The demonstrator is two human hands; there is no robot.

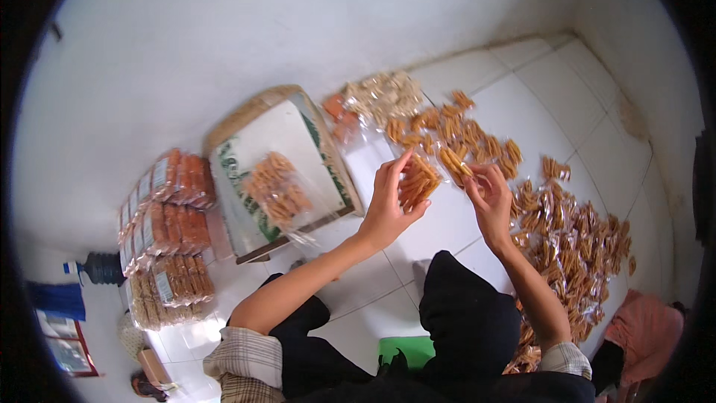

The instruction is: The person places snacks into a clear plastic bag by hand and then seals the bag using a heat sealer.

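Note:
My left hand (393,196) grips a bundle of small clear packets of brown stick snacks (418,183). Close to its right, my right hand (488,193) pinches another small packet of snack sticks (455,167) between thumb and fingers. Just beyond both hands, more small packets (470,137) lie scattered on the tiled floor. To the left, a larger clear bag with snack packets (278,190) lies on a low board-topped table (291,123). A big heap of snack packets (565,246) spreads beside my right forearm.
Filled bags (168,224) are stacked at the left. Pale snack packets (386,95) lie near the wall. A green plastic object (405,350) is between my legs. A person in a pink garment (643,330) is at lower right; a water bottle (103,268) is far left.

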